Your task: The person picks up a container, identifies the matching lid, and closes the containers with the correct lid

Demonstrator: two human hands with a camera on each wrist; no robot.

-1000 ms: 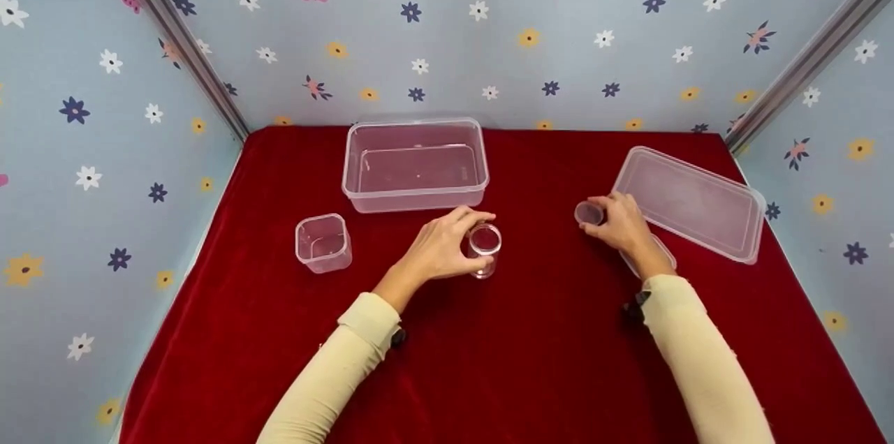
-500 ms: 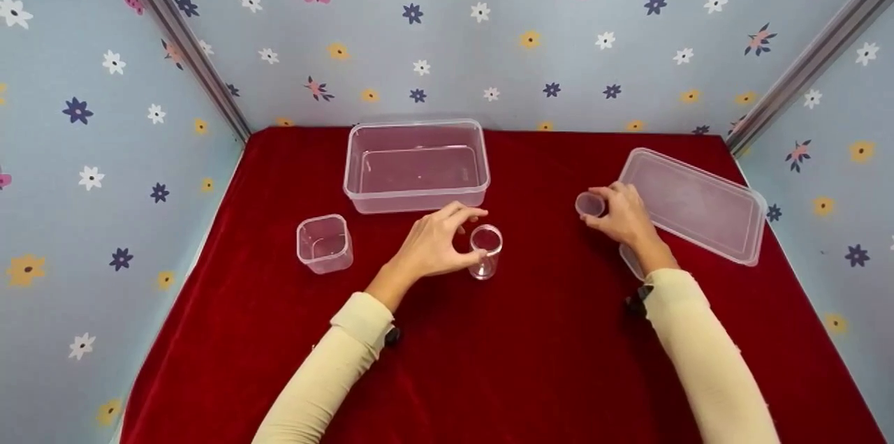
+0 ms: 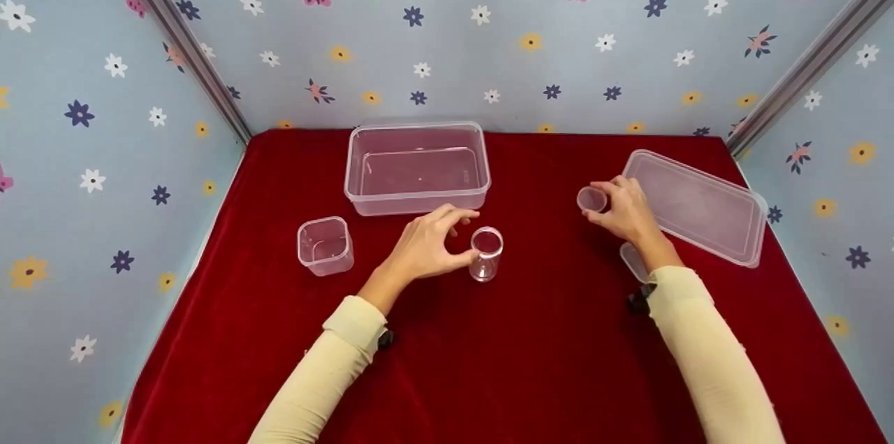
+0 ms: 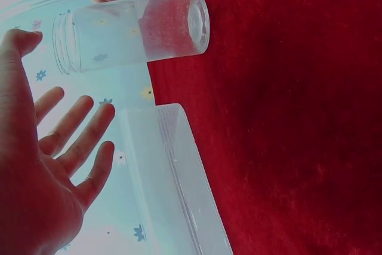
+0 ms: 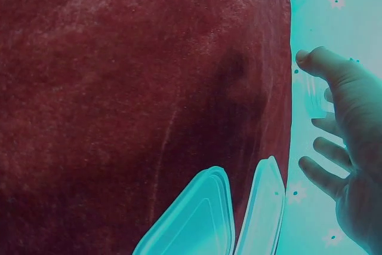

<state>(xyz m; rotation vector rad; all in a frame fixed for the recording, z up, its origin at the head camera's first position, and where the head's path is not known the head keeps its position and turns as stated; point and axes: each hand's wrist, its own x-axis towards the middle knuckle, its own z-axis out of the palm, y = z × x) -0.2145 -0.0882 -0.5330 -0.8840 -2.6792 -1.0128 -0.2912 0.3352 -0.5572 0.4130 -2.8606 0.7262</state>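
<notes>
An open clear jar (image 3: pixel 485 262) stands upright on the red cloth, nothing visible inside it. My left hand (image 3: pixel 426 245) is just left of it, fingers spread and apart from the glass-like wall; in the left wrist view the jar (image 4: pixel 170 27) lies beyond the open palm (image 4: pixel 36 177). Between thumb and fingers my right hand (image 3: pixel 625 210) pinches a small round translucent lid (image 3: pixel 592 200), held over the cloth in front of the big lid. The right wrist view shows this lid's ridged side (image 5: pixel 314 97) partly covered by fingers.
A large clear rectangular container (image 3: pixel 419 203) stands at the back, with a small square container (image 3: pixel 326 259) to its front left. A large rectangular lid (image 3: pixel 702 210) lies at the right. Beside it, a smaller lid (image 3: pixel 632 262) is partly hidden under the right wrist.
My left hand has let go of the jar and drawn back to the left. The right hand has shifted slightly farther back with the round lid, uncovering more of the small lid's left end.
</notes>
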